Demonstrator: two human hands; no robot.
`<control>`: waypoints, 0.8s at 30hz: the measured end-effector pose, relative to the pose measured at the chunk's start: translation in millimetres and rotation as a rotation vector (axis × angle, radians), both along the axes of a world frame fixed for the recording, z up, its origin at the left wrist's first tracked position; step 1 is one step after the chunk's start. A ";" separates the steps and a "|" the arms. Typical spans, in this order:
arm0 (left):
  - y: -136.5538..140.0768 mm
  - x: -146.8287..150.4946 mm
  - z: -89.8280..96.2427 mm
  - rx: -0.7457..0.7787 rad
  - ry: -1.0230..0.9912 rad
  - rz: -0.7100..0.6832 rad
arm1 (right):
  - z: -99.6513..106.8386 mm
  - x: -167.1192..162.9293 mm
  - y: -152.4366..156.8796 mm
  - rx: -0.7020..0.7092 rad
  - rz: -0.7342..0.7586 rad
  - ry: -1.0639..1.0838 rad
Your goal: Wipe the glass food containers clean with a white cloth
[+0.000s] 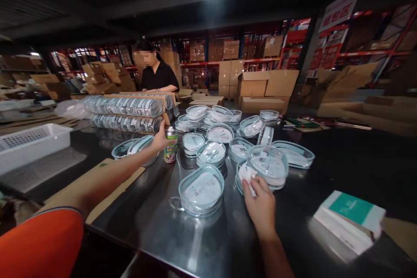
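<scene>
Though crumpled, tissue (247, 173) between right fingers (262, 184)

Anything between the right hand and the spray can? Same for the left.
Right hand: yes, the front clear container and the clear container just behind it stand roughly along the direct line to the spray can. Left hand: nothing visible; it's right at the can.

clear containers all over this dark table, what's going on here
The person's left hand is at a can, its grip partly hidden. The right hand pinches a white wipe at some stacked clear containers. More containers lie around the dark table, some in rows on the left. Behind those rows is another person in black.
</scene>
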State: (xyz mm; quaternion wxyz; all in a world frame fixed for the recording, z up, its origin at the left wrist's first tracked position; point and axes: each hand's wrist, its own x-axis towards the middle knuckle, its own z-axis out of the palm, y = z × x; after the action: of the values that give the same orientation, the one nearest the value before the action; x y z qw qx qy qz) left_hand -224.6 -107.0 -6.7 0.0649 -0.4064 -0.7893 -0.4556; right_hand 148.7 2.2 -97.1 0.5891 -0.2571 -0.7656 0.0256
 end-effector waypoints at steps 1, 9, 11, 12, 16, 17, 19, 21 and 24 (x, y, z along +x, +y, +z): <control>0.4 -2.1 -0.9 0.011 -0.004 0.002 | 0.7 0.5 -0.2 0.005 0.003 -0.006; -28.3 49.0 -24.9 0.164 0.067 -0.150 | 2.9 4.3 1.1 0.043 0.013 -0.021; -49.6 80.4 -39.9 0.108 0.018 -0.289 | 4.0 4.2 -1.2 0.020 0.022 -0.039; -60.2 95.6 -48.1 0.054 -0.027 -0.374 | 4.7 3.6 -2.7 0.005 0.027 -0.046; -84.6 140.0 -75.0 -0.117 -0.191 -0.539 | 5.0 -2.0 -9.0 -0.023 0.078 -0.104; -85.2 146.2 -78.8 -0.153 -0.233 -0.533 | 4.3 -3.9 -10.2 -0.025 0.094 -0.122; -82.5 154.4 -82.9 -0.212 -0.318 -0.501 | 2.2 -7.3 -12.0 -0.030 0.116 -0.151; -78.3 159.2 -84.4 -0.238 -0.381 -0.473 | 0.2 -9.9 -13.4 -0.042 0.117 -0.168; -74.1 164.0 -85.9 -0.223 -0.409 -0.457 | -0.6 -12.5 -15.6 -0.049 0.097 -0.172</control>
State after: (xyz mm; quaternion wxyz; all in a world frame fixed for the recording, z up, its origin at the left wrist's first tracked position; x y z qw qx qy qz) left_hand -60.7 -181.1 -92.6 -0.2437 -0.4779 -0.7193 -0.4414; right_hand 136.2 -13.4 -97.7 0.5130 -0.2352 -0.8240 0.0505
